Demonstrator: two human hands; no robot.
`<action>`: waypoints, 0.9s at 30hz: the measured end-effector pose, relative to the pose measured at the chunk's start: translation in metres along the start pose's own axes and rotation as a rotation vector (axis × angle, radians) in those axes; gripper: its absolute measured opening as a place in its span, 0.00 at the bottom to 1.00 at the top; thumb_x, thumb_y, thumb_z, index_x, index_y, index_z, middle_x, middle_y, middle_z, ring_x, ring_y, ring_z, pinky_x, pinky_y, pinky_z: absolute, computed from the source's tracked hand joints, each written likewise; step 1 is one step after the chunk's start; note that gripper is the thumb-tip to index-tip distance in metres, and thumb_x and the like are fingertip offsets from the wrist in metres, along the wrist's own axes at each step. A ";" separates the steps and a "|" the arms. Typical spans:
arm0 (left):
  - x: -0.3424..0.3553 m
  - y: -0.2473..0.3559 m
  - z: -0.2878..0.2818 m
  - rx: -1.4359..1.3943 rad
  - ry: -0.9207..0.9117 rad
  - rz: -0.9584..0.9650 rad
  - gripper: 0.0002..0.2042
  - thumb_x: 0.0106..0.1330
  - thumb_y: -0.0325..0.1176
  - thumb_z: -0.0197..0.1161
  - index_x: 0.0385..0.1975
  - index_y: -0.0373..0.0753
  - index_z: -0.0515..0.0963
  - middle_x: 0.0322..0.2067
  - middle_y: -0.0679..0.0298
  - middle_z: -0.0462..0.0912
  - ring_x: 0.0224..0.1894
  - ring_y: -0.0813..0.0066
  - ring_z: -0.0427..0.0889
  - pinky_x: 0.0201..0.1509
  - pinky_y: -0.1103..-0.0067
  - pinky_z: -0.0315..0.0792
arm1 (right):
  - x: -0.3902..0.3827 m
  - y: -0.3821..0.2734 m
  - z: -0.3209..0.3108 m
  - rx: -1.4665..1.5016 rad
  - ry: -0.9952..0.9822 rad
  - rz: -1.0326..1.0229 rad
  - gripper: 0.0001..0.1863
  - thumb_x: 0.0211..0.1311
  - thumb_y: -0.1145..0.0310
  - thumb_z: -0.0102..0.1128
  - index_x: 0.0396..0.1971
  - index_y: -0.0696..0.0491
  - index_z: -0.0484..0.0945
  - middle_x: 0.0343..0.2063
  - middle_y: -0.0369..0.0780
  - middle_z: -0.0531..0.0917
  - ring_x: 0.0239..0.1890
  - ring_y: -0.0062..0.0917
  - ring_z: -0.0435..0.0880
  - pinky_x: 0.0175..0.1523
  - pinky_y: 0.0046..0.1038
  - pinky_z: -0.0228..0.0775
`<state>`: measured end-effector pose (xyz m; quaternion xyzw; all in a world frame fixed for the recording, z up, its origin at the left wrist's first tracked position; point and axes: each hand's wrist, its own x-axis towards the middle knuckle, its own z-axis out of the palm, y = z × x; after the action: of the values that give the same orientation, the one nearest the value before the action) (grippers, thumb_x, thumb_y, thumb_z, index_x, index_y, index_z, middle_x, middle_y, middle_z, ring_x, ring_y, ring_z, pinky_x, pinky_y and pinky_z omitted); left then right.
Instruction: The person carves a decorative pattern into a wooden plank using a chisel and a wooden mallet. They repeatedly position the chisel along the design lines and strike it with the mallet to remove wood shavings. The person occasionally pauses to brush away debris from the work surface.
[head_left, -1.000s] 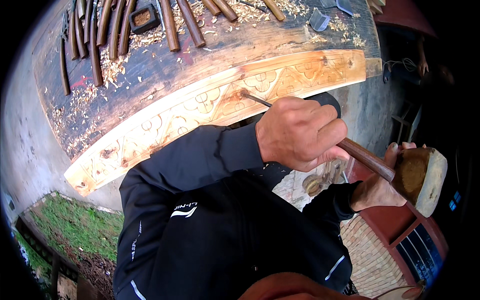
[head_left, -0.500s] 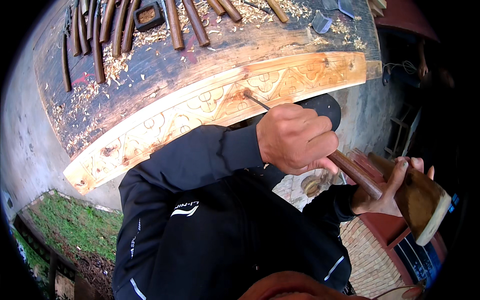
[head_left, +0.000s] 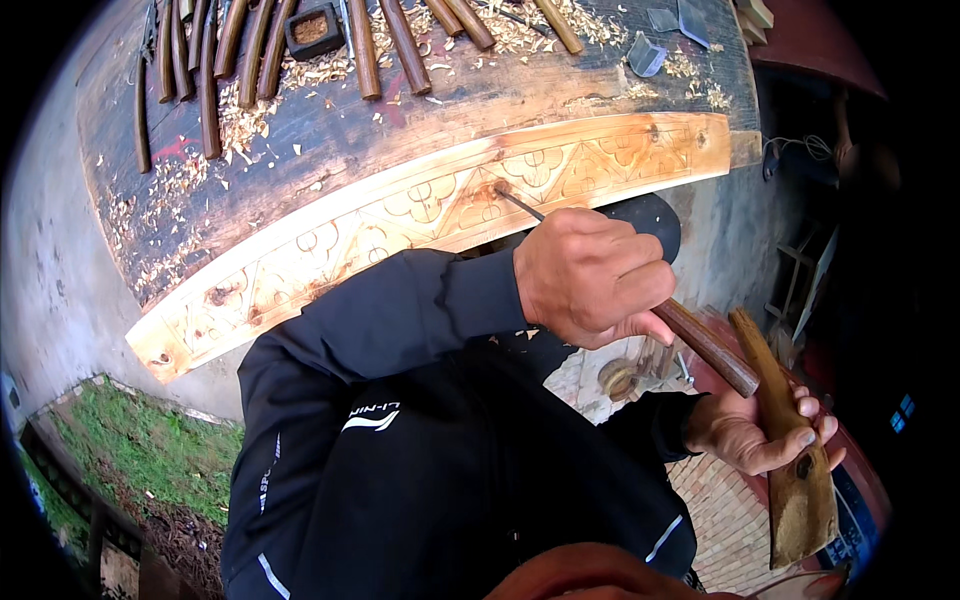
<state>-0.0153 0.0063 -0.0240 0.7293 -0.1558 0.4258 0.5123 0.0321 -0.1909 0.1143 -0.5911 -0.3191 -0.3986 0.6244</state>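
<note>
My left hand (head_left: 595, 280) is closed around the brown wooden handle (head_left: 705, 350) of a carving chisel. Its thin metal shank (head_left: 522, 206) slants up to the far left, and the tip meets a dark knot in a long, curved wooden board (head_left: 560, 135). Carved outlines of flowers and triangles run along that board. Lower right, my right hand (head_left: 750, 435) grips a flat wooden mallet (head_left: 800, 495), thumb across its front and fingertips round the far edge. The mallet's narrow upper end is close beside the butt of the chisel handle; whether they touch, I cannot tell.
The board lies along the near edge of a worn dark workbench (head_left: 330, 150). Several wooden-handled tools (head_left: 210, 90), a small square dark box (head_left: 312, 32) and scattered shavings (head_left: 250, 120) are at its far side. A dark round seat-like shape (head_left: 648, 225) shows below the board.
The mallet has dropped down and swung more upright, with my right hand shifting lower round it. My left hand and the chisel hold nearly the same place. The view has tilted slightly.
</note>
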 end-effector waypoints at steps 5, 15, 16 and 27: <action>0.003 -0.002 0.002 -0.012 0.014 -0.007 0.23 0.67 0.58 0.60 0.27 0.42 0.72 0.20 0.66 0.65 0.17 0.69 0.70 0.19 0.75 0.61 | -0.007 0.011 -0.009 -0.850 -0.478 -0.195 0.29 0.63 0.78 0.63 0.63 0.64 0.63 0.46 0.42 0.79 0.39 0.29 0.79 0.55 0.32 0.75; 0.011 -0.004 -0.006 -0.058 0.053 -0.084 0.23 0.70 0.56 0.61 0.27 0.40 0.73 0.19 0.65 0.69 0.17 0.66 0.73 0.19 0.73 0.65 | 0.002 0.018 -0.016 -1.012 -0.573 -0.220 0.30 0.57 0.82 0.72 0.59 0.64 0.70 0.51 0.50 0.81 0.47 0.31 0.86 0.53 0.34 0.86; 0.013 -0.003 -0.007 -0.090 0.084 -0.108 0.23 0.71 0.56 0.61 0.27 0.40 0.73 0.19 0.65 0.70 0.17 0.66 0.74 0.20 0.73 0.65 | 0.006 0.016 -0.014 -0.946 -0.524 -0.229 0.30 0.56 0.83 0.72 0.59 0.64 0.70 0.50 0.50 0.82 0.47 0.30 0.86 0.53 0.34 0.86; 0.024 -0.004 -0.037 -0.228 0.343 -0.335 0.23 0.75 0.54 0.57 0.29 0.37 0.74 0.21 0.59 0.76 0.21 0.58 0.79 0.24 0.72 0.70 | 0.111 0.003 0.052 -0.013 -0.393 -0.033 0.22 0.62 0.78 0.65 0.56 0.66 0.72 0.42 0.49 0.83 0.37 0.32 0.83 0.45 0.33 0.79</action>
<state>-0.0155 0.0460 -0.0035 0.5997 0.0092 0.4323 0.6733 0.0920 -0.1531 0.2143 -0.6563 -0.4421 -0.2879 0.5394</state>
